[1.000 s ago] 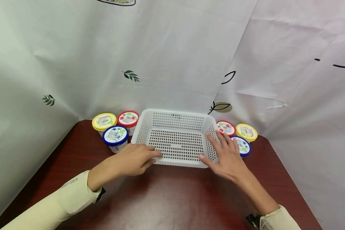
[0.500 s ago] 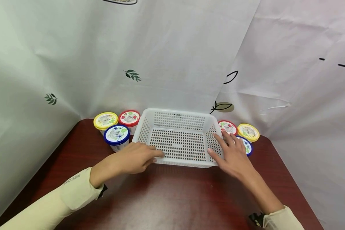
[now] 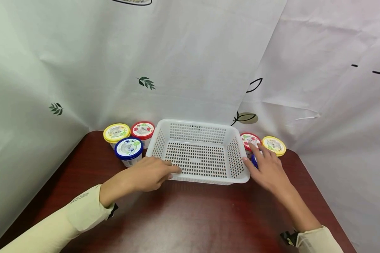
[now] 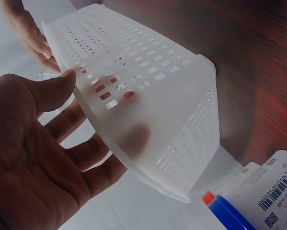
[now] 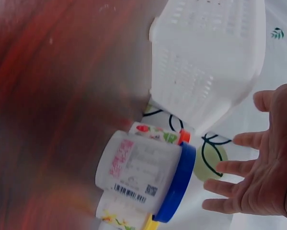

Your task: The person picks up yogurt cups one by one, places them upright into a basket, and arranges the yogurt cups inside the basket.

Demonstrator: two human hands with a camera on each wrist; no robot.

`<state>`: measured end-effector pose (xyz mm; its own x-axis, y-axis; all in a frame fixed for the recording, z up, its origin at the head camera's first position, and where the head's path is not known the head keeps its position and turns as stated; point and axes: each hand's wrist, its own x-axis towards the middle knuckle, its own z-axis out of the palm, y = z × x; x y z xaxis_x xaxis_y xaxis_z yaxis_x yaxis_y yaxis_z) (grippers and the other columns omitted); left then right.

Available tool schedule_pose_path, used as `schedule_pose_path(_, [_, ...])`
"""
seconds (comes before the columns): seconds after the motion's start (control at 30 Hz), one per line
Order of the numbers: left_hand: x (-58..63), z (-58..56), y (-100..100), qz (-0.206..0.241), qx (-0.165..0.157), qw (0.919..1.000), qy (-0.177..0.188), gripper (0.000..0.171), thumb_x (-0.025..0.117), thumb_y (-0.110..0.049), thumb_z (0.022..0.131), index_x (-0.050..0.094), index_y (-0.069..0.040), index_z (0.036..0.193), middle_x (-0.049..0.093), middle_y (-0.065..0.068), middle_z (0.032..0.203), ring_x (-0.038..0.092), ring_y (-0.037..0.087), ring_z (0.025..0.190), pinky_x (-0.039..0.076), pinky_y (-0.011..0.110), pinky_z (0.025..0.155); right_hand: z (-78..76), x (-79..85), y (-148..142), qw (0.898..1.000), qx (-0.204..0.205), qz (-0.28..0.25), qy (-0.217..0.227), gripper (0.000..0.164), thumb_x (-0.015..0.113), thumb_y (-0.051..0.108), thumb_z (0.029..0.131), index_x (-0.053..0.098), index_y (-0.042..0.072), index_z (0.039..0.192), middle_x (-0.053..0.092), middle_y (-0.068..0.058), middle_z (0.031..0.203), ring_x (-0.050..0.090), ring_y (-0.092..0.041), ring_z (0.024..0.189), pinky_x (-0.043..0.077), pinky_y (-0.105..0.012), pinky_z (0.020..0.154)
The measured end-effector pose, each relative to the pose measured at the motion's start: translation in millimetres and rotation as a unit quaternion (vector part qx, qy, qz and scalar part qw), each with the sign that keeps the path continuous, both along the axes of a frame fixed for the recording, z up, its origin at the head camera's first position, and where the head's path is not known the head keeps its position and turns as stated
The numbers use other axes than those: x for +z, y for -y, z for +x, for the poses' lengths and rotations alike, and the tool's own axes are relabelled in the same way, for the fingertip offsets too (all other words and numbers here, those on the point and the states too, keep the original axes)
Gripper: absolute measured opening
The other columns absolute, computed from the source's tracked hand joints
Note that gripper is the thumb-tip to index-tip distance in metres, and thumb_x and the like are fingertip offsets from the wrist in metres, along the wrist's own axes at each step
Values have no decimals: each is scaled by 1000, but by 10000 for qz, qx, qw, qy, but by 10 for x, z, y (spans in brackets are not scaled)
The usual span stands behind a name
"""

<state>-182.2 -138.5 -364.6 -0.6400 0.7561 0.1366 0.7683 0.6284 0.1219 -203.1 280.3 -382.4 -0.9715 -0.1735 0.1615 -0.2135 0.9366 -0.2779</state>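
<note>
A white perforated plastic basket (image 3: 196, 131) sits on the table near the back curtain. My left hand (image 3: 150, 174) grips its near left rim, thumb outside and fingers over the inner side, as the left wrist view shows. Beside the basket's right end, my right hand (image 3: 270, 172) hovers with spread fingers and holds nothing. Below it is a blue-lidded tub (image 5: 143, 172), mostly hidden by the hand in the head view. Close by stand a red-lidded tub (image 3: 249, 140) and a yellow-lidded tub (image 3: 273, 144).
Left of the basket stands another group of tubs: a yellow-lidded one (image 3: 116, 132), a red-lidded one (image 3: 143, 129) and a blue-lidded one (image 3: 128, 147). A white patterned curtain (image 3: 190, 70) encloses the back and sides of the dark red table (image 3: 190, 218).
My right hand has moved right, off the basket's right rim and over the right-hand tubs. The left hand stays on the rim. The view has shifted slightly.
</note>
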Motion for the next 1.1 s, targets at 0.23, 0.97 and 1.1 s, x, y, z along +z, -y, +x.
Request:
schedule_pose_path(0.23, [-4,5,-2,-25,-1,10000,-34,30,73,-10,104,78,-26,129,85,-2,109,63,13,73,42,24,60,-48,51,-155,9995,-102,79,288,74,52,50,116,35,10,175,34,-38,175,36,-72,152,35,-89,115])
schedule_pose_path(0.97, [-3,-1,-18,-50,79,9999,75,32,73,-10,104,80,-26,131,86,0,114,62,13,73,41,24,61,-312,291,-320,9860,-32,990,1341,95,89,46,88,51,2,163,46,-45,161,49,-72,141,52,-87,100])
schedule_pose_path(1.1, [-6,2,-23,-54,76,10000,6,32,74,-9,103,81,-25,129,86,0,111,64,14,73,43,25,61,-348,312,-329,9826,46,1084,1511,96,89,43,87,50,1,165,46,-46,160,51,-69,141,53,-85,102])
